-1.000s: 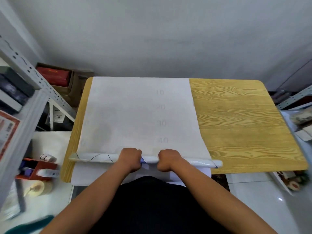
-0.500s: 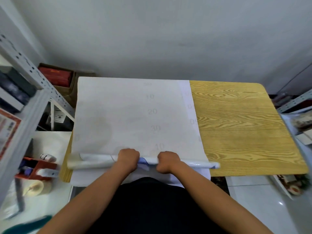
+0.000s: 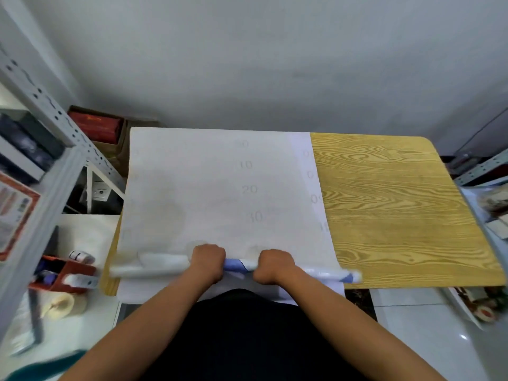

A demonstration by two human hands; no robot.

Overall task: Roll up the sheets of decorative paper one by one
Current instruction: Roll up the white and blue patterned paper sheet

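A white sheet of decorative paper [image 3: 209, 188], its back printed with faint numbers, lies flat on the left half of the wooden table [image 3: 398, 210]. Its near end is wound into a long thin roll [image 3: 154, 266] that runs across the table's front edge, with blue pattern showing between my hands. My left hand [image 3: 207, 261] grips the roll left of centre. My right hand [image 3: 273, 265] grips it right of centre. Another white sheet shows under the top one at its right edge and hangs over the front edge.
A grey metal shelf rack [image 3: 41, 138] stands at the left, with a red tape dispenser [image 3: 68, 276] and a tape roll [image 3: 61, 305] on a white surface below. A cardboard box [image 3: 99, 127] sits behind. Packages [image 3: 492, 204] lie at the far right.
The roll has grown thicker and its left end looser. The flat part of the sheet has slid toward me, the printed numbers moving down. Both hands stay on the roll.
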